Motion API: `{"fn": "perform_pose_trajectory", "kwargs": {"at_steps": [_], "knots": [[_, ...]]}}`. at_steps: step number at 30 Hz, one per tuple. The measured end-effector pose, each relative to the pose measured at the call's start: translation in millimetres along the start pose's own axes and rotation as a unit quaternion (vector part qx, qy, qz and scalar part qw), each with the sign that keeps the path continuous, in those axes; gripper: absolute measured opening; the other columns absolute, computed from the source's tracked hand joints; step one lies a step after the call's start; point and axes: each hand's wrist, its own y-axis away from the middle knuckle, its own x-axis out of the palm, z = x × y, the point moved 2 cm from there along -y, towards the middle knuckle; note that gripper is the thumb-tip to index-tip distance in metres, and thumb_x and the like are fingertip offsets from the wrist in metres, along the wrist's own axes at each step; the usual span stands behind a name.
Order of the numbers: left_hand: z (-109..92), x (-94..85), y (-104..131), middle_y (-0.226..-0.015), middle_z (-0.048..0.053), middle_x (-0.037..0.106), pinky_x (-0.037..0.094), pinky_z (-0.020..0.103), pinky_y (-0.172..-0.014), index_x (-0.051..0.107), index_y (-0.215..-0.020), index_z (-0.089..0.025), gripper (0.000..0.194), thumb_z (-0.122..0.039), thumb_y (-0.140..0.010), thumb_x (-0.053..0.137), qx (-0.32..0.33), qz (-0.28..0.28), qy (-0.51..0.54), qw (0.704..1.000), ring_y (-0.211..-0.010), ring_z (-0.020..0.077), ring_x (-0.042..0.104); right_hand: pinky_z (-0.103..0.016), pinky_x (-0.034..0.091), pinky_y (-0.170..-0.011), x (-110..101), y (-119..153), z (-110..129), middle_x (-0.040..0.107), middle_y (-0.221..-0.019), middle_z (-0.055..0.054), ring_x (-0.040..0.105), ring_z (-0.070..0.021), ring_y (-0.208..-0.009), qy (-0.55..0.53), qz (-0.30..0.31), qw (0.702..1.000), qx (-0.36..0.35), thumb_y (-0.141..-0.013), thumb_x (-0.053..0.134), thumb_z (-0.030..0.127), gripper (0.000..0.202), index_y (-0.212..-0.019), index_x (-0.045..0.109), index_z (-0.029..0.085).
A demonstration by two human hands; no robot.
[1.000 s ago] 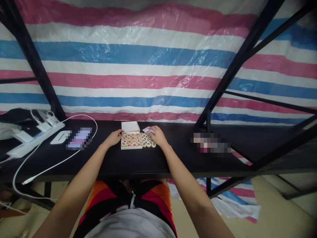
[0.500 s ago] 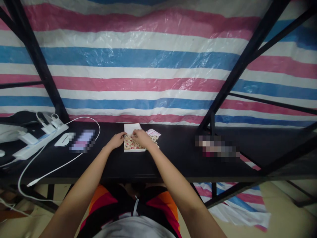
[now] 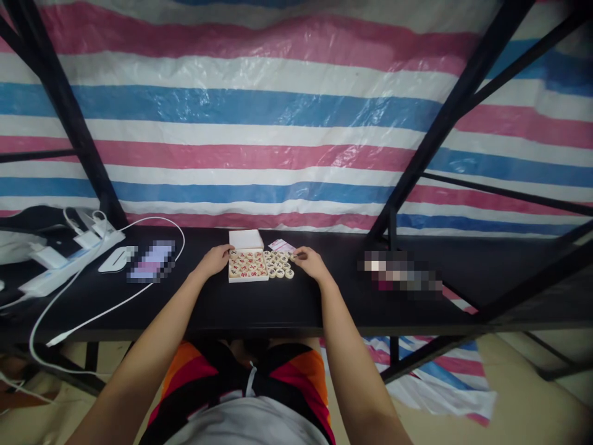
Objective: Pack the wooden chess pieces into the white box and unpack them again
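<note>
A small white box (image 3: pixel 248 278) with its lid (image 3: pixel 245 239) folded back stands on the black table, filled with round xiangqi pieces (image 3: pixel 250 262) that mostly bear red characters. My left hand (image 3: pixel 216 259) is at the box's left side, its fingertips closed on the edge near the back corner. Loose xiangqi pieces (image 3: pixel 280 272) with dark characters lie in rows against the box's right side. At the right end of these rows is my right hand (image 3: pixel 310 262), fingers drawn together by the outermost pieces. What sits between its fingertips is too small to make out.
A pink and white paper (image 3: pixel 281 245) lies behind the loose pieces. To the left are a phone (image 3: pixel 152 259), a white flat device (image 3: pixel 115 259), a power strip (image 3: pixel 69 266) and a white cable (image 3: pixel 102 315). Blurred items (image 3: pixel 403 272) lie at right, near black metal bars (image 3: pixel 435 136).
My right hand has moved right, from over the box to the far end of the loose pieces, uncovering the box's contents. My left hand remains at the box's left edge.
</note>
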Motion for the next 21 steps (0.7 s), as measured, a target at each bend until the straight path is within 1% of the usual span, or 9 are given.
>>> {"fn": "perform_pose_trajectory", "kwargs": {"at_steps": [3,6,8,11,16,21], "knots": [[-2.5,-2.5,-0.3,-0.100,0.009,0.065,0.043,0.030,-0.085,0.065,-0.108,-0.018,0.034,-0.019,-0.082,0.042,0.012,-0.029,-0.013,0.999,-0.093,0.0211,0.059,-0.027,0.047,-0.072,-1.9,0.2,0.5,0.063,-0.093,-0.003,0.061,-0.0144,-0.077,-0.003,0.013,1.000,0.016,-0.065,0.060,0.019,0.021,-0.085,0.061,0.019],[-6.7,-6.7,0.5,-0.094,0.008,0.063,0.043,0.030,-0.084,0.068,-0.099,-0.018,0.029,-0.026,-0.081,0.047,0.017,-0.057,-0.034,0.998,-0.091,0.0214,0.056,-0.028,0.046,-0.075,-2.8,0.3,-0.7,0.064,-0.092,-0.003,0.062,-0.0141,-0.077,-0.004,0.011,1.000,0.028,-0.066,0.057,0.018,0.022,-0.087,0.061,0.019],[-8.8,-8.3,1.3,-0.091,0.007,0.062,0.043,0.029,-0.080,0.070,-0.094,-0.019,0.027,-0.031,-0.081,0.048,0.011,-0.051,-0.047,0.998,-0.089,0.0215,0.055,-0.029,0.046,-0.077,-2.0,0.0,-0.8,0.064,-0.092,-0.002,0.061,-0.0136,-0.076,-0.006,0.008,1.000,0.026,-0.065,0.056,0.016,0.022,-0.087,0.061,0.019],[-9.9,-8.9,2.2,-0.090,0.007,0.063,0.042,0.029,-0.078,0.070,-0.092,-0.019,0.027,-0.033,-0.081,0.050,0.009,-0.042,-0.053,0.998,-0.087,0.0217,0.054,-0.029,0.047,-0.076,0.6,-0.7,-0.6,0.065,-0.091,-0.002,0.061,-0.0134,-0.074,-0.011,0.014,1.000,0.021,-0.064,0.056,0.016,0.024,-0.088,0.061,0.019],[-9.2,-7.2,1.6,-0.092,0.006,0.065,0.040,0.030,-0.082,0.072,-0.092,-0.020,0.028,-0.036,-0.080,0.051,0.039,-0.028,-0.023,0.999,-0.087,0.0215,0.054,-0.029,0.046,-0.078,3.2,-1.4,-0.2,0.064,-0.096,-0.003,0.061,-0.0129,-0.076,-0.003,0.014,1.000,0.026,-0.065,0.058,0.017,0.026,-0.090,0.060,0.019],[-12.3,-8.7,2.2,-0.095,0.004,0.068,0.036,0.033,-0.084,0.072,-0.083,-0.023,0.023,-0.040,-0.077,0.058,0.051,-0.033,-0.016,0.998,-0.089,0.0226,0.052,-0.030,0.046,-0.080,3.7,-2.0,0.3,0.063,-0.098,-0.004,0.060,-0.0129,-0.077,0.008,0.014,1.000,0.024,-0.066,0.058,0.018,0.024,-0.090,0.061,0.019]]}}
